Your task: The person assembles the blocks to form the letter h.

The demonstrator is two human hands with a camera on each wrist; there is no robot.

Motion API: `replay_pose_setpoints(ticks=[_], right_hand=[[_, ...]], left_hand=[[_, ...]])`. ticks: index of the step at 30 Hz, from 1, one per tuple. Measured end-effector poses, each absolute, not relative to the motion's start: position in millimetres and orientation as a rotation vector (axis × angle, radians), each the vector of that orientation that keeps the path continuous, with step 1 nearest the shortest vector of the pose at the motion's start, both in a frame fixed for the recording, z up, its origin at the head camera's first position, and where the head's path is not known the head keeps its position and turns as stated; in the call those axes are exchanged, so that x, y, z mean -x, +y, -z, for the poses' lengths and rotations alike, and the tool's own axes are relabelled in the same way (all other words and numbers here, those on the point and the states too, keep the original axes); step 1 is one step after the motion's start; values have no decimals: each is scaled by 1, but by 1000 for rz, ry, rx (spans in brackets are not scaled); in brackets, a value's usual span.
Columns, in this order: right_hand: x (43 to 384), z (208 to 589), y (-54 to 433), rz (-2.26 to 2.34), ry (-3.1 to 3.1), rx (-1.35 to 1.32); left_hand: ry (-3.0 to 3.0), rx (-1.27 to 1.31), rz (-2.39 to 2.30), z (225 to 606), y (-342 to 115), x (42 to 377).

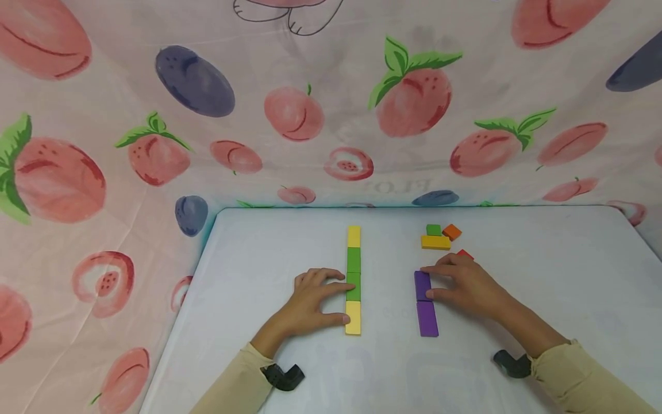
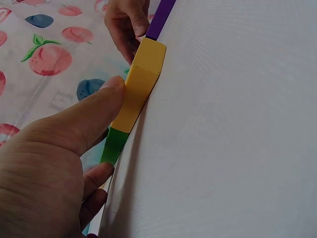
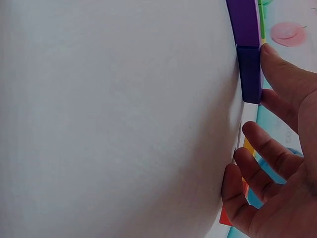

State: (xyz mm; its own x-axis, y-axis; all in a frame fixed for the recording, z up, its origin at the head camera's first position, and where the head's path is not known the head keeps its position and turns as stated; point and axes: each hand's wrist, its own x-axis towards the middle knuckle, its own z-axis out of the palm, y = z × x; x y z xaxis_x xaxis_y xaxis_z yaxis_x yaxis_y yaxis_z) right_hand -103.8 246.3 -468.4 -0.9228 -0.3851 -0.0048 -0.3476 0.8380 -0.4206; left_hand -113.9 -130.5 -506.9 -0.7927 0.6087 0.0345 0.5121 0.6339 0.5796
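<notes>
A straight column holds a yellow block (image 1: 354, 236) at the far end, a green block (image 1: 354, 260), another green block (image 1: 350, 294) and a near yellow block (image 1: 353, 325). My left hand (image 1: 314, 305) lies along its left side, index fingertip on the nearer green block and thumb at the near yellow one. Right of that column, two purple blocks stand end to end. The index finger and thumb of my right hand (image 1: 468, 284) hold the farther purple block (image 1: 421, 282), at its far end and right side. Below it lies the nearer purple block (image 1: 427, 319).
Behind my right hand are a small green block (image 1: 433, 230), an orange block (image 1: 452, 232), a yellow block (image 1: 435, 242) and a partly hidden red block (image 1: 465, 254). All lie on a white table (image 1: 248, 253) against a fruit-print cloth (image 1: 233, 190).
</notes>
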Motion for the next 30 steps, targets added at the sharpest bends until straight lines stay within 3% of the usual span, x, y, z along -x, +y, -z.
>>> replay_pose_setpoints(ticks=[30], right_hand=[[102, 472, 245, 665, 2905, 553]], left_hand=[[2712, -942, -851, 511, -130, 113]])
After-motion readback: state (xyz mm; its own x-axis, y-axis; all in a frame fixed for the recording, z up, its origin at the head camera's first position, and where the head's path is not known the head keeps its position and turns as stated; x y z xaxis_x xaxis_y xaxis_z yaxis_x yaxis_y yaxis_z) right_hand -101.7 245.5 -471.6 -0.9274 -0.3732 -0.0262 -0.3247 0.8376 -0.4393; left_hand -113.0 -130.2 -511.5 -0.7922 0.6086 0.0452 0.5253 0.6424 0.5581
